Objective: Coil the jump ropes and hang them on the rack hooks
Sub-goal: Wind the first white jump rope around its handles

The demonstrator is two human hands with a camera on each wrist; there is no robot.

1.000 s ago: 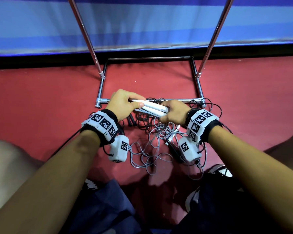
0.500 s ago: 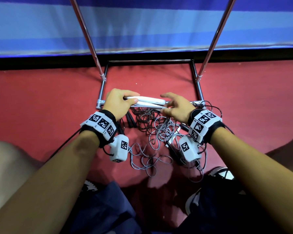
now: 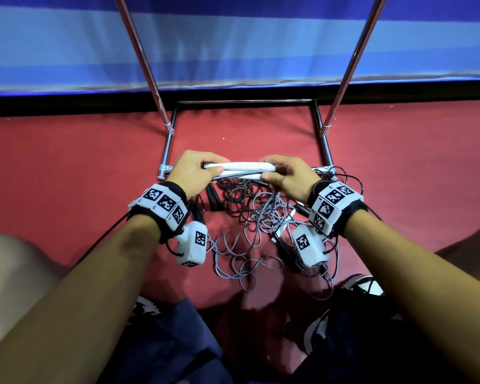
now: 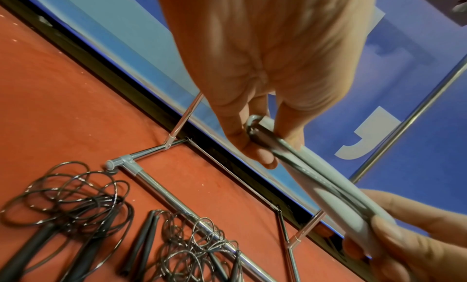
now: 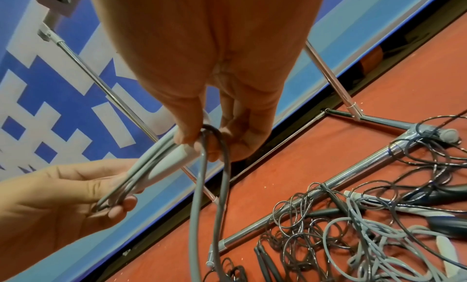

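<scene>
Above rack base (image 3: 244, 169) | two white handles (image 3: 240, 166) | left hand (image 3: 190, 173), right hand (image 3: 290, 176) fingers pinching ends

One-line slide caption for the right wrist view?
Right hand and left hand hold paired white handles, grey rope trailing to tangled ropes below.
</scene>
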